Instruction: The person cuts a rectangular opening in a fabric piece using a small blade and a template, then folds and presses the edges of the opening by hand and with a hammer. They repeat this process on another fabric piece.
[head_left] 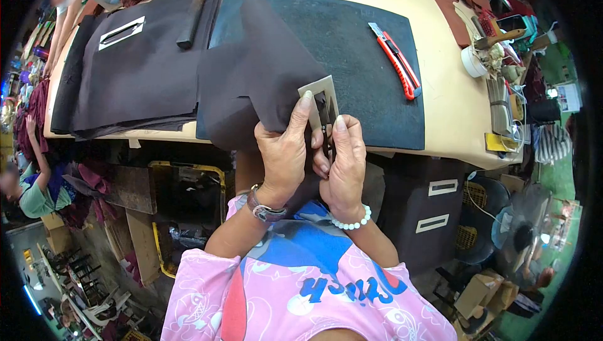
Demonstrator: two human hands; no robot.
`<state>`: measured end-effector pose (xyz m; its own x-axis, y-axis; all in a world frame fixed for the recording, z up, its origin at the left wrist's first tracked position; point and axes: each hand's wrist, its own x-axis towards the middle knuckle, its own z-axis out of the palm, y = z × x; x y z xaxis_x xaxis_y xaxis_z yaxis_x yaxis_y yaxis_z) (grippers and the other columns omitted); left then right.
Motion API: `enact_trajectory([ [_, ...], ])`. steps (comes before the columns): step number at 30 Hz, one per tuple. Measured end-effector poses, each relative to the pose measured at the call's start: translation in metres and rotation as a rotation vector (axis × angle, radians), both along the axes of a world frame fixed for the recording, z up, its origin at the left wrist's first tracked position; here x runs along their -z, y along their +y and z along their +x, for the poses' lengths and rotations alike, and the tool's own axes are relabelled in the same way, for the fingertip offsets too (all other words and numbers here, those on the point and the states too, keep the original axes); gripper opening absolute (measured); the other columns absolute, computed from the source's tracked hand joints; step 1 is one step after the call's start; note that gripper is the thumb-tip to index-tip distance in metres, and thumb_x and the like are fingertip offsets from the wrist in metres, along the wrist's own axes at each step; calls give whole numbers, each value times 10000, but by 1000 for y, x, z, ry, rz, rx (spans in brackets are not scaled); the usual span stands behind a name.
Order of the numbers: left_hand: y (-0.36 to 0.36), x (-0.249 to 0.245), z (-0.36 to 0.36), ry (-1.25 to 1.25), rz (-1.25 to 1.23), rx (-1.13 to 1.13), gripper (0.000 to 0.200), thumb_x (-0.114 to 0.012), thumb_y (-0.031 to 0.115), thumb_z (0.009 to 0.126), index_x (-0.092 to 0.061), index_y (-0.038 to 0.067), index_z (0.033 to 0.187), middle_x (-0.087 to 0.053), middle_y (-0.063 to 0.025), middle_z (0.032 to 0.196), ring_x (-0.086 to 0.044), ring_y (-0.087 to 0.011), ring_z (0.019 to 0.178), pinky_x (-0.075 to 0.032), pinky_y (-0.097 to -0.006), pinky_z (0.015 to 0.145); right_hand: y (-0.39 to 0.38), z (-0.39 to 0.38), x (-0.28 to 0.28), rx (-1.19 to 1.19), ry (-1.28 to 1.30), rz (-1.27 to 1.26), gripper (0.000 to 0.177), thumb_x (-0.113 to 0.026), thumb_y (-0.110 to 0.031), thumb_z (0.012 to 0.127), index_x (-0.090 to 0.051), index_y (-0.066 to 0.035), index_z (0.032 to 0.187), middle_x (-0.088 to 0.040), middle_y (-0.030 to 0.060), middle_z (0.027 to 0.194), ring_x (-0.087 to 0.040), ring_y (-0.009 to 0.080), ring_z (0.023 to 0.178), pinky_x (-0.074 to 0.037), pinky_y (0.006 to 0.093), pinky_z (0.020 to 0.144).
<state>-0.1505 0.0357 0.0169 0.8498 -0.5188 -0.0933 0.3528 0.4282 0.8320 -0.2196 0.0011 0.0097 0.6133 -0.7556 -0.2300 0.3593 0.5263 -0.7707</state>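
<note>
bright centre, black corners, bowed edges

Our left hand (282, 149) lies just beyond the watch (266, 212) on our wrist (272, 197), thumb (299, 113) stretched forward in a pinch. To the watch's right, our right hand (345, 171) pinches too, thumb (342, 138) straight. Our left forearm (233, 235), behind the watch, slants inward.

At the right end of the table (453, 115), a wooden-handled brush (506, 35) sits near a white tub (473, 64). Lower right: fan (524, 234), cardboard box (477, 294). Lower left: yellow-rimmed container (201, 167).
</note>
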Motion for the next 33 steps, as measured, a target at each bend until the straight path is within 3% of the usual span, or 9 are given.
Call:
enact_trajectory([
  [5,3,-1,4,23,28,-8,70,-643,115,866,-643,71,920,-634,10,825,-562,-68,652,-431,-212,519,3,2,-1,-39,-15,39,167,-453,-264,977,-410,-104,961,-532,37,717,-359,29,440,-258,161,375],
  [8,9,4,9,49,5,96,61,-638,117,870,-643,76,915,-628,9,806,-551,-62,639,-426,-213,510,5,1,4,-51,-26,61,175,-461,-274,974,-412,-107,959,-534,37,721,-361,31,441,-263,162,377],
  [14,4,0,3,3,24,4,57,-627,111,878,-640,61,903,-624,9,792,-541,-55,632,-420,-211,524,6,4,4,4,-45,43,171,-473,-270,970,-412,-111,962,-541,42,728,-359,29,441,-262,164,376],
  [17,3,-8,1,15,56,-20,172,-616,144,894,-616,32,763,-565,5,604,-471,-47,438,-340,-200,361,6,6,3,28,-52,10,162,-488,-255,964,-413,-112,964,-545,42,721,-358,25,440,-257,163,373],
  [28,2,-11,-2,10,22,-2,139,-621,123,886,-620,32,781,-572,3,613,-486,-58,450,-351,-203,395,5,2,8,71,-43,-12,168,-540,-222,940,-416,-110,955,-534,22,666,-339,12,427,-229,166,363],
  [33,0,-3,0,14,40,39,90,-639,115,870,-640,33,832,-618,3,716,-544,-62,561,-417,-215,502,-2,-4,7,57,-12,8,153,-538,-214,941,-421,-116,954,-528,19,653,-337,13,424,-226,165,363],
])
